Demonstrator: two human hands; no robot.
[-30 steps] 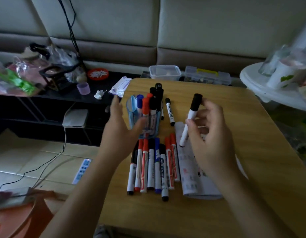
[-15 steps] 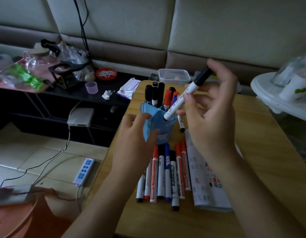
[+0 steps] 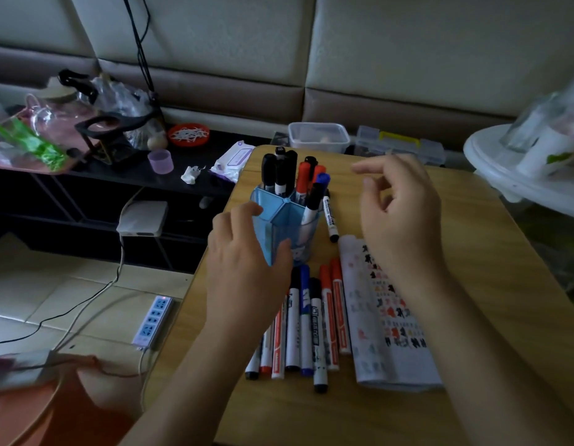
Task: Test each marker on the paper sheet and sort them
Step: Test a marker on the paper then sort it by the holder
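Observation:
A blue divided pen holder (image 3: pixel 280 220) stands on the wooden table (image 3: pixel 488 252), with several black, red and blue markers in its compartments. A black-capped marker (image 3: pixel 312 201) leans in its right compartment. My left hand (image 3: pixel 243 265) grips the holder's near left side. My right hand (image 3: pixel 398 220) hovers right of the holder, fingers apart and empty. A row of several markers (image 3: pixel 306 320) lies in front of the holder. Beside it lies the paper sheet (image 3: pixel 385 310), covered with small marks. One black marker (image 3: pixel 330 217) lies behind the sheet.
Two clear plastic boxes (image 3: pixel 317 136) sit at the table's far edge. A white round stand (image 3: pixel 511 169) with cups is at the right. A dark low shelf (image 3: pixel 124 175) with clutter stands left, and a power strip (image 3: pixel 153 320) lies on the floor.
My right hand has dropped the black-capped marker into the holder's right compartment and drawn back to the right. My left hand has stayed on the holder.

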